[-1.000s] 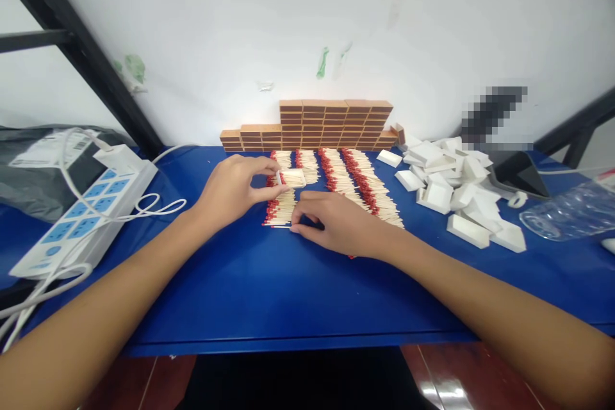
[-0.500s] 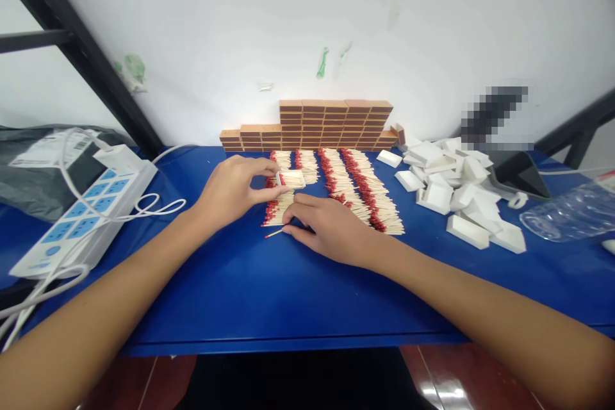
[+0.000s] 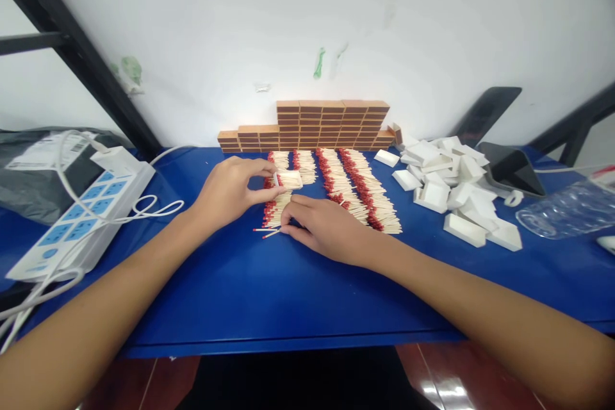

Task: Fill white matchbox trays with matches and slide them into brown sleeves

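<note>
My left hand [image 3: 231, 187] grips a small white matchbox tray [image 3: 298, 184] by its left end, between thumb and fingers. Matches with red heads lie inside it. Just to the right and nearer to me, my right hand [image 3: 323, 225] has thumb and forefinger closed on the plain ends of two matches [image 3: 267, 231], whose red heads point left. Rows of loose matches [image 3: 366, 189] lie beyond and beside the hands, and my right hand covers part of them.
Stacked brown matchboxes [image 3: 331, 125] line the wall. To the right are a heap of white trays [image 3: 444, 170], a dark device [image 3: 512, 170] and a clear plastic bottle [image 3: 567, 211]. A white power strip [image 3: 86, 214] with cables stands left on the blue table [image 3: 269, 298].
A second match now shows at my right fingertips, where one showed before. My left hand keeps its grip on the tray. The view has shifted slightly.
</note>
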Available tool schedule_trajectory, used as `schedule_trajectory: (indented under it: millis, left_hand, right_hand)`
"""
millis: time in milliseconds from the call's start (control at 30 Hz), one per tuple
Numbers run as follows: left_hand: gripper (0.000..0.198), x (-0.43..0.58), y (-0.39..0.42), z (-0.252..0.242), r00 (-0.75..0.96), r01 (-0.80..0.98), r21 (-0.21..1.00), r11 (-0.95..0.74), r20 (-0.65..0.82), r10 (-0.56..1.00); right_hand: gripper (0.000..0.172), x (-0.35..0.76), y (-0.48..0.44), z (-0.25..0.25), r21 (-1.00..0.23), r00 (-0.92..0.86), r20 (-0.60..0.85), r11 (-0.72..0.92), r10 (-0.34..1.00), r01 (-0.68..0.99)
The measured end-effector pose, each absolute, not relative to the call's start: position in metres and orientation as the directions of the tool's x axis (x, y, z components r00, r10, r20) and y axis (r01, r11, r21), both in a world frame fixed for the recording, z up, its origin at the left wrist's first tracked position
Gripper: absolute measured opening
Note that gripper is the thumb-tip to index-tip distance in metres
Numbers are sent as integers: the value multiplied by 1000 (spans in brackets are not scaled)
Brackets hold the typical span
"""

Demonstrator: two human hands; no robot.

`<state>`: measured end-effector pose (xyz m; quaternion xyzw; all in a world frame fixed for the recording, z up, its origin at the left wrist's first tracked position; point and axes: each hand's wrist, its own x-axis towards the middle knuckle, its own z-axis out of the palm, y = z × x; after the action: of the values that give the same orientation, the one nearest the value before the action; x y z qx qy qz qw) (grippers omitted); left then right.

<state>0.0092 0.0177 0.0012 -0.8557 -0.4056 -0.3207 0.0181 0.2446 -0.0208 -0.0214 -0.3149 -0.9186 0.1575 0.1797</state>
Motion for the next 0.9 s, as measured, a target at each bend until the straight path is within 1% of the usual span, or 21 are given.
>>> schedule_trajectory:
  millis: [67,167,400,567,700,900]
  left_hand:
    - [28,10,18,1,464,708,229,-668,562,685]
    - [29,10,17,1,466,707,228,-669,561,684]
    - [31,10,17,2,466,704,236,-669,557,687]
    - [32,10,17,1,471,705,235,-669,551,689]
    - [30,9,17,1,468,710,236,-663,546,695]
    - [33,10,16,2,463,712,256,-654,530,711]
  right_hand:
    - [5,245,-21,-21,-415,-745,245,762,620,498]
    - [8,244,-21,-21,-434,-760,246,769,602,469]
    - [10,238,-25,-21,-479,-753,202,734,627,482]
    - [9,232,-28,-24,-472,-728,222,725,649,502]
    - [6,231,-29,-24,-495,-697,243,704,674,508]
    - [9,228,-29,-23,-500,-690,206,681,694,535]
